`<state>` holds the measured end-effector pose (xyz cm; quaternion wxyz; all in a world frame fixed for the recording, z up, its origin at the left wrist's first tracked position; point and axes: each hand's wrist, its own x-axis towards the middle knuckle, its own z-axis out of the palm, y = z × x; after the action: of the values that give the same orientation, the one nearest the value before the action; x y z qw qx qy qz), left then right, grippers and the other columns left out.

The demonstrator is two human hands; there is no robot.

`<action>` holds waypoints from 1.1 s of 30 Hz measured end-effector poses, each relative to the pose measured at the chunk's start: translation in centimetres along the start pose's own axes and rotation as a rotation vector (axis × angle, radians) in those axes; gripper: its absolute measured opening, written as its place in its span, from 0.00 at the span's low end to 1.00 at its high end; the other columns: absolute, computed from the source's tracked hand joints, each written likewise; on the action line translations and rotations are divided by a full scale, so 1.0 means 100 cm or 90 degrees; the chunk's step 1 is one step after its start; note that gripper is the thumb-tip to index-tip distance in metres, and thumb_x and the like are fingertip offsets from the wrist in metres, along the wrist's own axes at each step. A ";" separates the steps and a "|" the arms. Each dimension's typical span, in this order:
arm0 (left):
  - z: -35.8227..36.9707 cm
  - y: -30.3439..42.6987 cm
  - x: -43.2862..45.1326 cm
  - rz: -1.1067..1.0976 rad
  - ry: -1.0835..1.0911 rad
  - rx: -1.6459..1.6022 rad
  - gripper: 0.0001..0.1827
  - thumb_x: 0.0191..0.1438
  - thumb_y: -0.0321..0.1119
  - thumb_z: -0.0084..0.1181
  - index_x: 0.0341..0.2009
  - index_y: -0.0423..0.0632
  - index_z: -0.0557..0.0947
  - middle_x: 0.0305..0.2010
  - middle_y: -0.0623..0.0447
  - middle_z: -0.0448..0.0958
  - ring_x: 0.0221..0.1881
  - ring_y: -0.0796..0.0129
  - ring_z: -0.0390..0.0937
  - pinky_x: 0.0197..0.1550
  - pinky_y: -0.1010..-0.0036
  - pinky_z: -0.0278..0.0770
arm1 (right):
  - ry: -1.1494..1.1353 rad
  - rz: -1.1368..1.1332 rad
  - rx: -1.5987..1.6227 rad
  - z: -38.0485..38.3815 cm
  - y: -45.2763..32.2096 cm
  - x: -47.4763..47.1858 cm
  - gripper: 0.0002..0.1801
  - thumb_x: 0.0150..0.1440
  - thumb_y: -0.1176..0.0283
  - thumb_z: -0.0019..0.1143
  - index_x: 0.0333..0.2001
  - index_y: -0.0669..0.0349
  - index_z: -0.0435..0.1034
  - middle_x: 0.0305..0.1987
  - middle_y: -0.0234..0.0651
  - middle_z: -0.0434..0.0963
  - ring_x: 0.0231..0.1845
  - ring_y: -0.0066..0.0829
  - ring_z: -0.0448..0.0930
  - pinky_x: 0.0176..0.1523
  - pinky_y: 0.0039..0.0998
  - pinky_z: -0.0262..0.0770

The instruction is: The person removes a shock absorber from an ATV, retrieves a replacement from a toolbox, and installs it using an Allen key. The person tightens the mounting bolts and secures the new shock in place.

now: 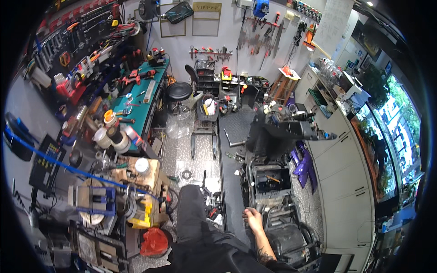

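Note:
My right hand (252,217) hangs beside a stripped motor scooter (278,204), its fingers curled. Whether something small is in them I cannot tell. Under that hand runs the dark metal platform (235,198) on which the scooter stands. Close ahead of the hand is an open black storage box (260,186) in the scooter's frame, with a thin orange-brown item inside. Further forward rises the scooter's black front section (263,136), its outer panels removed. A ratchet-type wrench (235,144) lies on the platform. My left hand is out of view.
A green-topped workbench (140,102) with power tools runs along the left. Nearer stand a blue bench vise (102,199) and a red bag (154,241) in a bin. A blue hose (73,169) crosses the left side. Purple fairing panels (305,169) lean by the white cabinets (344,170).

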<state>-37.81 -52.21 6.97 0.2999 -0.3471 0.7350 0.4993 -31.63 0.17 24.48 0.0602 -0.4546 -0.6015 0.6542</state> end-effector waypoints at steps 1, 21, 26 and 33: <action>0.016 0.030 0.005 0.012 -0.005 0.012 0.17 0.62 0.44 0.57 0.40 0.40 0.81 0.27 0.45 0.78 0.26 0.55 0.77 0.28 0.58 0.74 | -0.014 -0.046 -0.033 0.011 -0.012 0.024 0.20 0.66 0.64 0.58 0.56 0.66 0.73 0.45 0.39 0.84 0.43 0.27 0.84 0.44 0.28 0.79; 0.485 0.875 0.545 0.498 -0.097 0.220 0.20 0.61 0.40 0.63 0.52 0.39 0.82 0.44 0.43 0.86 0.44 0.60 0.83 0.49 0.66 0.79 | -0.119 -0.039 -0.298 0.257 -0.247 0.759 0.14 0.66 0.69 0.58 0.52 0.65 0.74 0.42 0.38 0.85 0.42 0.25 0.84 0.46 0.29 0.80; 0.550 1.042 0.620 0.618 -0.017 0.219 0.15 0.58 0.36 0.64 0.47 0.41 0.84 0.42 0.45 0.85 0.38 0.60 0.84 0.45 0.66 0.80 | -0.266 -0.009 -0.486 0.316 -0.376 0.875 0.22 0.62 0.62 0.58 0.57 0.61 0.73 0.49 0.51 0.83 0.51 0.50 0.84 0.57 0.42 0.79; 0.633 1.165 0.708 0.865 0.185 0.327 0.10 0.57 0.25 0.54 0.42 0.42 0.83 0.41 0.42 0.82 0.42 0.49 0.82 0.46 0.62 0.79 | -0.373 -0.221 -0.687 0.313 -0.426 1.041 0.19 0.59 0.65 0.57 0.52 0.62 0.76 0.49 0.53 0.82 0.50 0.55 0.82 0.57 0.45 0.79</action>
<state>-167.18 22.85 -7.88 -0.1040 0.2029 0.9139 0.3360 -132.78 53.88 1.72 -0.2393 -0.1191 -0.9026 0.3375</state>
